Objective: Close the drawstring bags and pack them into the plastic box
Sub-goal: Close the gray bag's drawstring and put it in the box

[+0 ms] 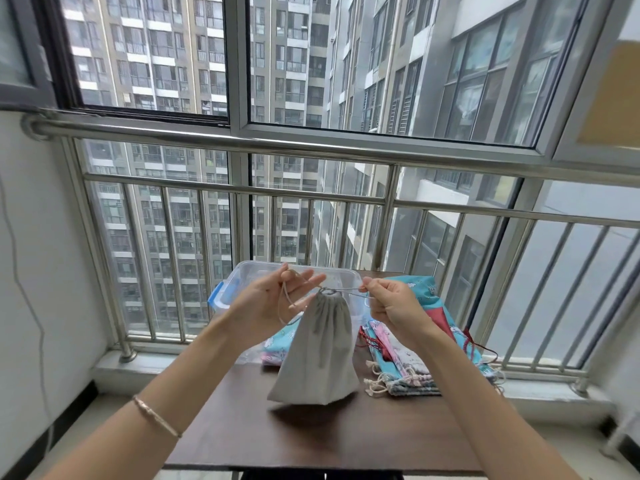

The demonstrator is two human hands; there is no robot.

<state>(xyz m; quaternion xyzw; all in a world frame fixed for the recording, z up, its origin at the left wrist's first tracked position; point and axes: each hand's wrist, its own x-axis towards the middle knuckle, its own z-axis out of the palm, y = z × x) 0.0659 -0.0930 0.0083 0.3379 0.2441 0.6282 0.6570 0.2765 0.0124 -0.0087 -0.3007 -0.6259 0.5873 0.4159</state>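
Bag (317, 348), grey, hung clear above tabletop (242, 427) centre with mouth cinched, cords (346, 290) pinched by left hand (273, 299) and right hand (391, 303), plastic box (242, 278) at far edge; likely fault: uneven pull slipping one cord free, mouth reopening, bag dropping short of box.

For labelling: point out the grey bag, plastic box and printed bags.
grey bag (317, 344): head view, middle of its cloth.
plastic box (237, 284): head view, its left wall.
printed bags (408, 370): head view, top of the stack.
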